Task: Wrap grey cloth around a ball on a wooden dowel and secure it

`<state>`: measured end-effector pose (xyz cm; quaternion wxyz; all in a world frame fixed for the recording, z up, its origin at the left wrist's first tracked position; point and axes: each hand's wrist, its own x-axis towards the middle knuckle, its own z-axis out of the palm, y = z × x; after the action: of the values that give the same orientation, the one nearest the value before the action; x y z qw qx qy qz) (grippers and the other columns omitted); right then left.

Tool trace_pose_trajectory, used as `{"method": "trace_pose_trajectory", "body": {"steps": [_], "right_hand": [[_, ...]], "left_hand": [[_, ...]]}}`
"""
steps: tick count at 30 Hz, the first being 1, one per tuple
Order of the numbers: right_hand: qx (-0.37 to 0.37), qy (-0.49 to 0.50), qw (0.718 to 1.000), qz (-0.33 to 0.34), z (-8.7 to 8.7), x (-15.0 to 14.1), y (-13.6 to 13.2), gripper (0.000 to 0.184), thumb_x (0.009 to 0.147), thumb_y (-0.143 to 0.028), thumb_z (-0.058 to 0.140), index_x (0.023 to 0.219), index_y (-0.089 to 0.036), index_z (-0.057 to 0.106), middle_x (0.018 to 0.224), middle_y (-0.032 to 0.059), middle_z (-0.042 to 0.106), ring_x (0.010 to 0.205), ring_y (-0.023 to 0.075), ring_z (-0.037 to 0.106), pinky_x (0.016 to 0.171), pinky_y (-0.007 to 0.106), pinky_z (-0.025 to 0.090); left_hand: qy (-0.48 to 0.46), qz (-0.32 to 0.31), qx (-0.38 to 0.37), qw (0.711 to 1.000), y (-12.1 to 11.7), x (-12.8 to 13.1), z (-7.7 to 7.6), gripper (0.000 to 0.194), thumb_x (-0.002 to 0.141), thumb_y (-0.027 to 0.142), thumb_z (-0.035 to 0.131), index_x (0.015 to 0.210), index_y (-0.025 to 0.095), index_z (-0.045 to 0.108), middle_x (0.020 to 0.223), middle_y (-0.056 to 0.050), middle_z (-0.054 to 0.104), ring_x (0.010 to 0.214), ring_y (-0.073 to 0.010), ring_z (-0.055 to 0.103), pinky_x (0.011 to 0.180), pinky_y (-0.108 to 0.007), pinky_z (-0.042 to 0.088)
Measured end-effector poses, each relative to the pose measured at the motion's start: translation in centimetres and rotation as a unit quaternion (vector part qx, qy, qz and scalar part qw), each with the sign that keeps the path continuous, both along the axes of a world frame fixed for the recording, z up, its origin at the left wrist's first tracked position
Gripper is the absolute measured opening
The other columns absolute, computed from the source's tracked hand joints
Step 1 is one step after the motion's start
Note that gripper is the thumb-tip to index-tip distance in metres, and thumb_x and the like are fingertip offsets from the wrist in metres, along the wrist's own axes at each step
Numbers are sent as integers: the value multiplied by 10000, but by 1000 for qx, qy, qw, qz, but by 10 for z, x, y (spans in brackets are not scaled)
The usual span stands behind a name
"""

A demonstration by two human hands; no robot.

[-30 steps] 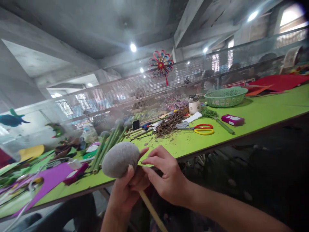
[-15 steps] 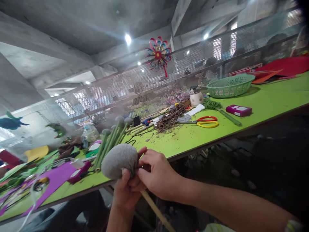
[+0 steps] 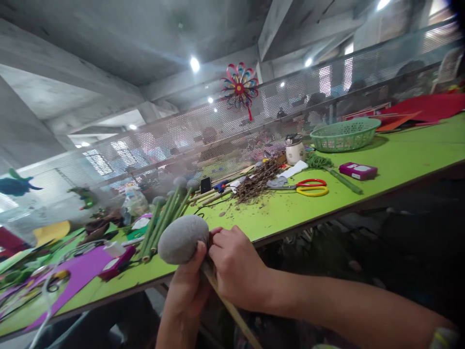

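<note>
A grey cloth-covered ball (image 3: 183,240) sits on the end of a thin wooden stick (image 3: 236,315), which slants down to the right. My left hand (image 3: 189,286) is closed around the neck below the ball, its thumb pressing the cloth against the stick. From the right, my right hand (image 3: 238,264) has its fingers bent and pinched together at the gathered cloth beside the ball. What lies between those fingertips is mostly hidden. Just behind the ball, several green stems with grey round heads (image 3: 165,220) rest on the green table (image 3: 290,213).
Dry twigs (image 3: 259,179), red-and-yellow-handled scissors (image 3: 308,187), a magenta box (image 3: 358,170) and a white jar (image 3: 295,150) lie beyond my hands. A green basket (image 3: 345,135) stands farther right. Purple sheet (image 3: 83,271) and a cable clutter the left. The table's front edge runs close behind my hands.
My right hand has closed its fingers more tightly at the ball's neck and turned its knuckles up. The ball has shifted slightly right, and its cloth looks smoother.
</note>
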<state>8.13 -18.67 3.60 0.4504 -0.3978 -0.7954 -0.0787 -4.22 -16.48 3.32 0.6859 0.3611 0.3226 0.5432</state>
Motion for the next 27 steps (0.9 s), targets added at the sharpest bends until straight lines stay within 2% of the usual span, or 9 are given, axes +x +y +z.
{"method": "trace_pose_trajectory", "body": {"steps": [3, 7, 13, 15, 17, 20, 23, 27], "right_hand": [[10, 1, 1000, -14, -6, -7, 3, 49, 708, -139, 532, 701, -142, 580, 756, 70, 581, 774, 205, 496, 652, 359, 306], [5, 48, 999, -14, -17, -15, 4, 71, 713, -122, 506, 698, -145, 571, 747, 71, 570, 762, 198, 489, 672, 349, 332], [24, 86, 996, -23, -29, -19, 2, 174, 796, -124, 425, 714, -154, 576, 739, 73, 551, 707, 194, 466, 659, 344, 348], [32, 72, 996, -29, -30, -17, 2, 189, 791, -119, 421, 684, -156, 573, 730, 81, 545, 698, 201, 463, 651, 348, 351], [34, 53, 998, -25, -30, -14, 3, 184, 784, -111, 426, 692, -150, 580, 747, 93, 555, 713, 208, 474, 657, 350, 363], [16, 27, 1000, -2, -30, -8, 6, 165, 799, -111, 435, 764, -135, 595, 774, 99, 573, 721, 205, 497, 654, 333, 387], [-9, 13, 1000, 25, -29, 1, 5, 157, 826, -115, 434, 822, -135, 590, 811, 92, 578, 747, 197, 518, 674, 310, 412], [-55, -1, 997, 56, -23, 19, -5, 226, 839, -109, 443, 1016, -145, 579, 907, 84, 566, 780, 184, 527, 695, 287, 428]], "left_hand": [[-20, 40, 11, 999, -3, 11, -2, 367, 585, 296, 814, 905, 145, 715, 904, -64, 699, 844, -201, 654, 758, -254, 536], [-28, 49, 51, 997, -5, 15, -8, 299, 629, 316, 786, 865, 150, 709, 967, -65, 691, 918, -212, 647, 839, -272, 518], [29, -26, 65, 997, -6, 7, -9, 361, 747, 334, 686, 1062, 158, 682, 1037, -102, 684, 1018, -247, 616, 909, -321, 481], [46, -54, 55, 996, -7, 7, -8, 348, 763, 322, 670, 1063, 145, 686, 1073, -118, 678, 1049, -255, 602, 931, -322, 462], [53, -57, 45, 996, -6, 9, -7, 311, 754, 304, 680, 1014, 135, 707, 1102, -121, 671, 1070, -255, 591, 945, -314, 447], [50, -20, 43, 998, -4, 15, -5, 300, 706, 298, 725, 955, 130, 722, 1056, -103, 686, 990, -225, 624, 880, -273, 470], [54, -1, 31, 998, 0, 20, 0, 332, 674, 343, 747, 924, 127, 716, 894, -67, 705, 773, -158, 646, 700, -220, 491], [37, 42, 44, 997, 12, 25, 12, 259, 651, 352, 760, 642, 129, 628, 783, -34, 691, 661, -113, 605, 624, -209, 473]]}}
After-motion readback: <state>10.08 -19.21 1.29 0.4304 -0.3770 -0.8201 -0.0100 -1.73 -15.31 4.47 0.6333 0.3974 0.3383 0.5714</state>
